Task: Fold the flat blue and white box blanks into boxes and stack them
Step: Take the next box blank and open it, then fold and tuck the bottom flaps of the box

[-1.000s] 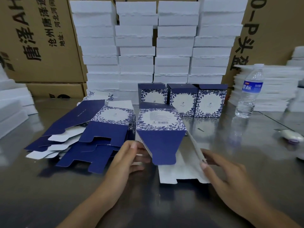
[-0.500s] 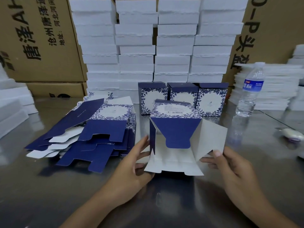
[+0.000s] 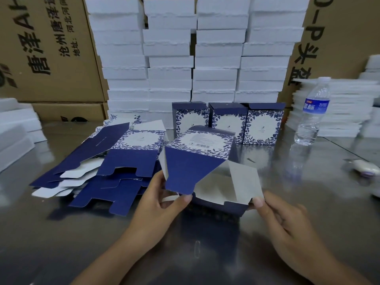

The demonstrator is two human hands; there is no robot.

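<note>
Middle of the counter [image 3: 226, 254]: half-opened box blank [image 3: 202, 141], bottom flaps splayed toward me. My left grip [image 3: 162, 204] pinched the blue flap [image 3: 185, 173] at its tip; my right grip [image 3: 287, 221] pinched the white side flap [image 3: 244, 182] at its corner. Step in hand, I judged: closing the bottom. Next called for tucking side flaps in, then locking the blue flap over them.

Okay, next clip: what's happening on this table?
A person is folding a blue and white box over a metal table. The left hand pinches its blue flap, the right hand pinches a white flap; the end facing the camera is not yet closed. Flat blanks lie piled at the left, and three finished boxes stand in a row behind.
</note>
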